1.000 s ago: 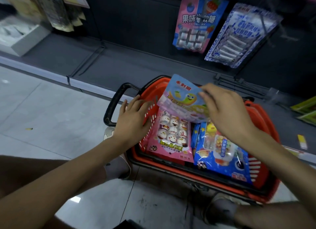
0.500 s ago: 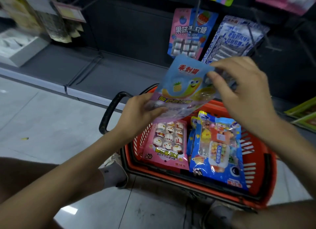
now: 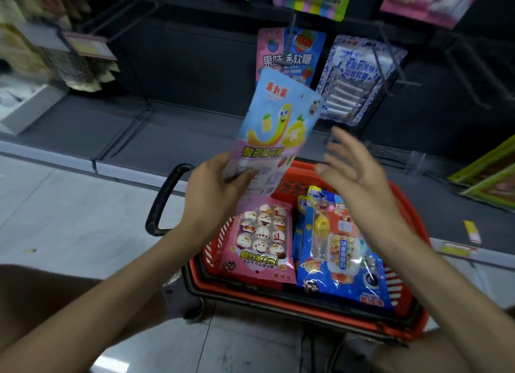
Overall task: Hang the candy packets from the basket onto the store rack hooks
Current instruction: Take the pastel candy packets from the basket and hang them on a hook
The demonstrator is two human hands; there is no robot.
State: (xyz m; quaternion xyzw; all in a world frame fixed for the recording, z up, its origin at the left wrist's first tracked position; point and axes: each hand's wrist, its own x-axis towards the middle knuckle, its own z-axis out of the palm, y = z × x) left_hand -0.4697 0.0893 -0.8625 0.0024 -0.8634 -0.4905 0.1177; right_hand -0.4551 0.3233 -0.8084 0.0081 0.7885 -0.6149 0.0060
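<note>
We raise one candy packet (image 3: 278,130) to hang.
Our left hand (image 3: 214,188) pinches its bottom above the basket (image 3: 415,325); right hand (image 3: 354,166) spread, empty. Held so low, it perhaps flops past the blurred hook (image 3: 291,35).

Two packets (image 3: 259,241) lie side by side in the basket (image 3: 404,314).
</note>
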